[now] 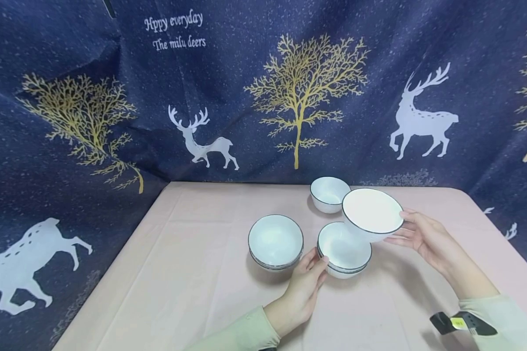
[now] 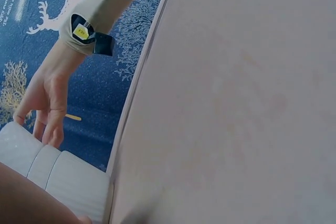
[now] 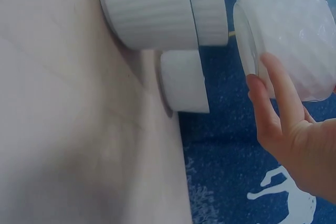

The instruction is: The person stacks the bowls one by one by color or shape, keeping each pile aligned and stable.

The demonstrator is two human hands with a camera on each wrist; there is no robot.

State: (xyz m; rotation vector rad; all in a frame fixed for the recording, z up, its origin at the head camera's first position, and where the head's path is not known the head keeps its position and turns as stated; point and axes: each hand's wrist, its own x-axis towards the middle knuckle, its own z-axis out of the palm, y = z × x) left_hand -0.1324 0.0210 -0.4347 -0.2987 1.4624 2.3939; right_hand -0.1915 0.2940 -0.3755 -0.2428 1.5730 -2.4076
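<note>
My right hand (image 1: pixel 428 243) holds a white bowl (image 1: pixel 372 210) with a thin dark rim, thumb at the rim and fingers under its side. This bowl is raised and tilted slightly over the right edge of a stack of white bowls (image 1: pixel 344 248). In the right wrist view the raised bowl (image 3: pixel 289 38) shows a diamond-patterned outside and a foot ring by the fingertips. My left hand (image 1: pixel 303 290) grips the stack at its near left side, thumb by the rim. The left wrist view shows the ribbed stacked bowls (image 2: pixel 68 179) partly hidden behind that hand.
Another stack of white bowls (image 1: pixel 275 240) stands just left of the gripped stack, close to my left hand. A single white bowl (image 1: pixel 329 192) sits farther back on the pale pink tablecloth (image 1: pixel 180 273). A dark blue cloth (image 1: pixel 228 87) with deer and trees hangs behind the table.
</note>
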